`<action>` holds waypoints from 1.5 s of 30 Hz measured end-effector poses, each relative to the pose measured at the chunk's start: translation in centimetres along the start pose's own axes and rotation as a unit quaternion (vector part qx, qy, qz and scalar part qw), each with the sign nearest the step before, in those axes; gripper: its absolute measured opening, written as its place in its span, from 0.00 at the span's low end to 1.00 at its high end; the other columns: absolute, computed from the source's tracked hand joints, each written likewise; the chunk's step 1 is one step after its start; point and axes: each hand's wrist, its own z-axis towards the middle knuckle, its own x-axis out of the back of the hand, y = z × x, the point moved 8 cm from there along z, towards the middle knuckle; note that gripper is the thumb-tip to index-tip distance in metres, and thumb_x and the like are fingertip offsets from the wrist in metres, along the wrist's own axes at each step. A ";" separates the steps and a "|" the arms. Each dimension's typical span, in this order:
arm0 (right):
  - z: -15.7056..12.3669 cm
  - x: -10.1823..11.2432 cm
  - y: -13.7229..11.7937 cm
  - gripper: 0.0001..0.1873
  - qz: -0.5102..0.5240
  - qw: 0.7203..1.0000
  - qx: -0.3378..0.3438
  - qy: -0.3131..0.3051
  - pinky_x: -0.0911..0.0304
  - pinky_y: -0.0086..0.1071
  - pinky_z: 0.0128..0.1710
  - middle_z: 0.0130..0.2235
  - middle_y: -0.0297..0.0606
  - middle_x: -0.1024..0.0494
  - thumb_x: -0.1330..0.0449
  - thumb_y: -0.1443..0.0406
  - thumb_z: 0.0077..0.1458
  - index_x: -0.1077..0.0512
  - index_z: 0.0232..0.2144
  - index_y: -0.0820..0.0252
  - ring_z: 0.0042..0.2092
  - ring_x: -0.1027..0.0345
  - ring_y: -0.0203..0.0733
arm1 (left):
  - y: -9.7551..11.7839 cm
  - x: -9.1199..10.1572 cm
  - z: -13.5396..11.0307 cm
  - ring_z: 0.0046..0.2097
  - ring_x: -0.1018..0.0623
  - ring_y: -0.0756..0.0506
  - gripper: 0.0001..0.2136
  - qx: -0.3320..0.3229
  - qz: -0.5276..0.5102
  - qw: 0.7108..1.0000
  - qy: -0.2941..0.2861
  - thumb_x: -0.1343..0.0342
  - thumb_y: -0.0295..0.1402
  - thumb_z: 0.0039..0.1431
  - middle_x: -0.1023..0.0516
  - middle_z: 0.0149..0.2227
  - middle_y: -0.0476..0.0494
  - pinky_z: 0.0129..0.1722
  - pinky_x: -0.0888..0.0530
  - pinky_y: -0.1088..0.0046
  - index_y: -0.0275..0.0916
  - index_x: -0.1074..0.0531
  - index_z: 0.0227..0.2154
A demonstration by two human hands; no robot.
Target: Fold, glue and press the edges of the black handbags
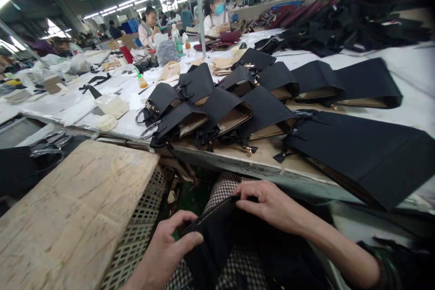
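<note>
A black bag piece (217, 235) lies across my lap over checked trousers. My left hand (166, 247) grips its near left edge, thumb on top and fingers curled under. My right hand (268, 201) pinches the upper rim of the same piece, fingers bent over the edge. Both hands sit below the front edge of the long work table (238, 158). Right above them, several finished black handbags (217, 111) with tan lining and gold clasps lie in overlapping rows.
A worn wooden board (74, 208) on a perforated crate (142, 231) stands at my left. More black bags (360, 154) stretch to the right. Glue bottles (142, 81), tan cut pieces (224, 64) and plastic bags sit farther up the table. Other people work at the far end.
</note>
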 end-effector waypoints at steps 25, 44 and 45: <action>-0.2 0.0 1.3 0.12 -0.096 0.990 -0.088 0.050 0.48 0.30 0.32 0.27 0.31 0.24 0.37 0.63 0.57 0.28 0.22 0.58 0.32 0.32 0.40 | 1.6 -1.3 2.1 0.45 0.24 0.44 0.11 -0.047 -0.002 0.999 -0.010 0.48 0.38 0.64 0.21 0.44 0.44 0.46 0.30 0.73 0.37 0.27 0.33; -0.6 -0.1 1.8 0.14 -0.030 0.996 -0.082 0.036 0.49 0.28 0.29 0.25 0.29 0.27 0.38 0.63 0.59 0.30 0.22 0.59 0.30 0.34 0.38 | 2.4 -1.8 2.3 0.55 0.24 0.42 0.18 -0.075 0.029 0.995 -0.064 0.51 0.37 0.68 0.23 0.55 0.47 0.57 0.31 0.66 0.48 0.30 0.58; -0.6 -0.1 1.8 0.14 -0.040 0.995 -0.083 0.040 0.49 0.28 0.29 0.25 0.29 0.27 0.38 0.62 0.59 0.30 0.22 0.59 0.30 0.34 0.38 | 2.4 -1.8 2.3 0.55 0.24 0.42 0.18 -0.076 0.030 0.995 -0.063 0.51 0.36 0.68 0.23 0.55 0.46 0.57 0.31 0.66 0.47 0.30 0.58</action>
